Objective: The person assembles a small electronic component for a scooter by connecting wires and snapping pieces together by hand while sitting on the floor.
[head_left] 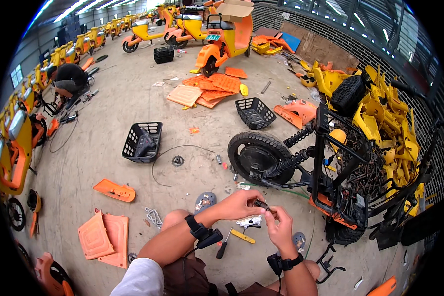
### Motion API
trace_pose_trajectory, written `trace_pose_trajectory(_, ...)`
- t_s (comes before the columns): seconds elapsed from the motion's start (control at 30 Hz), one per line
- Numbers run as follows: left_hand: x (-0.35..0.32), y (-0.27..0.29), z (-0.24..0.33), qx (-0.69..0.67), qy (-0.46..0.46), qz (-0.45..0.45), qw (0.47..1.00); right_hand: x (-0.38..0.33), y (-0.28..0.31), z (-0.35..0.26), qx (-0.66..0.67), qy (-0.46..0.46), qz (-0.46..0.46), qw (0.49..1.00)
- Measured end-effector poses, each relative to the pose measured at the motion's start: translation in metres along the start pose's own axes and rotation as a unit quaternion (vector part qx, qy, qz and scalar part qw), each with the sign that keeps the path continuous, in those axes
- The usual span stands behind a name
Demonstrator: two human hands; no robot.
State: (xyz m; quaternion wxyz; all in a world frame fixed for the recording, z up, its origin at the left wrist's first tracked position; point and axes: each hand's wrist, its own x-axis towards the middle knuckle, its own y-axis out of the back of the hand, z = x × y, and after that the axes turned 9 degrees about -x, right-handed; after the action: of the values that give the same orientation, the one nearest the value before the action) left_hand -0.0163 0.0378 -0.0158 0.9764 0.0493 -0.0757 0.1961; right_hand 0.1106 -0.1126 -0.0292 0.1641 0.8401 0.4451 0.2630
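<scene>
My left hand (238, 205) and my right hand (280, 226) meet in front of me above the floor. Their fingers pinch a small dark part (260, 203); its kind is too small to make out, and the fingertips cover some of it. Beneath the hands lies a white and silvery piece (249, 221) on the concrete. Close by are a yellow-handled tool (242, 236) and a screwdriver (223, 249) with a dark handle. A stripped black scooter frame (325, 163) stands to the right, its rear wheel (259, 157) just beyond my hands.
Two black plastic baskets (142, 142) (255, 113) sit ahead, the left one holding a power drill (144, 143). Orange panels (114, 239) lie at left, with more orange panels (213, 89) farther off. Yellow shells (380, 123) pile up at right. A person (70, 79) crouches far left near scooters.
</scene>
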Motion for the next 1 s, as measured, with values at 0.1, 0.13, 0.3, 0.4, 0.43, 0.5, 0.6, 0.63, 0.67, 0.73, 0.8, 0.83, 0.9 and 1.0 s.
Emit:
trace_pose_trajectory(0.1, 0.001, 0.002, 0.009, 0.005, -0.002, 0.007, 1.0, -0.001, -0.002, 0.004, 0.037, -0.04, -0.019, 0.998)
trace_pose_trajectory(0.13, 0.001, 0.002, 0.009, 0.012, 0.013, 0.002, 1.0, -0.001, -0.001, 0.005, 0.052, -0.056, -0.046, 0.996)
trace_pose_trajectory(0.3, 0.004, -0.005, -0.005, 0.002, -0.013, -0.03, 0.999, -0.004, 0.003, 0.008, 0.2, -0.165, -0.09, 0.962)
trace_pose_trajectory(0.4, 0.01, -0.014, -0.006, -0.038, -0.033, -0.05, 0.997, -0.006, 0.01, 0.015, 0.249, -0.196, -0.096, 0.944)
trace_pose_trajectory(0.43, 0.011, -0.018, -0.004, -0.032, -0.035, -0.055, 0.997, -0.007, 0.012, 0.016, 0.268, -0.214, -0.091, 0.935)
trace_pose_trajectory(0.5, 0.013, -0.024, 0.004, -0.012, -0.027, -0.056, 0.998, -0.008, 0.017, 0.017, 0.287, -0.232, -0.081, 0.926)
trace_pose_trajectory(0.6, 0.021, -0.034, 0.015, -0.01, 0.033, -0.044, 0.998, -0.01, 0.028, 0.015, 0.273, -0.222, -0.063, 0.934)
trace_pose_trajectory(0.63, 0.023, -0.036, 0.016, -0.035, 0.077, -0.041, 0.996, -0.011, 0.029, 0.014, 0.264, -0.212, -0.057, 0.939)
trace_pose_trajectory(0.67, 0.025, -0.039, 0.017, -0.06, 0.12, -0.038, 0.99, -0.012, 0.03, 0.013, 0.255, -0.202, -0.052, 0.944)
trace_pose_trajectory(0.73, 0.029, -0.042, 0.011, -0.078, 0.136, -0.063, 0.986, -0.013, 0.032, 0.01, 0.245, -0.208, -0.039, 0.946)
trace_pose_trajectory(0.8, 0.031, -0.045, 0.008, -0.079, 0.118, -0.075, 0.987, -0.015, 0.033, 0.012, 0.255, -0.224, -0.029, 0.94)
trace_pose_trajectory(0.83, 0.031, -0.046, 0.01, -0.071, 0.09, -0.076, 0.99, -0.016, 0.034, 0.014, 0.269, -0.237, -0.026, 0.933)
trace_pose_trajectory(0.9, 0.033, -0.05, 0.006, -0.056, 0.008, -0.068, 0.996, -0.016, 0.036, 0.016, 0.299, -0.261, -0.027, 0.918)
trace_pose_trajectory(1.0, 0.034, -0.054, -0.005, -0.026, -0.096, -0.042, 0.994, -0.016, 0.039, 0.015, 0.336, -0.284, -0.032, 0.898)
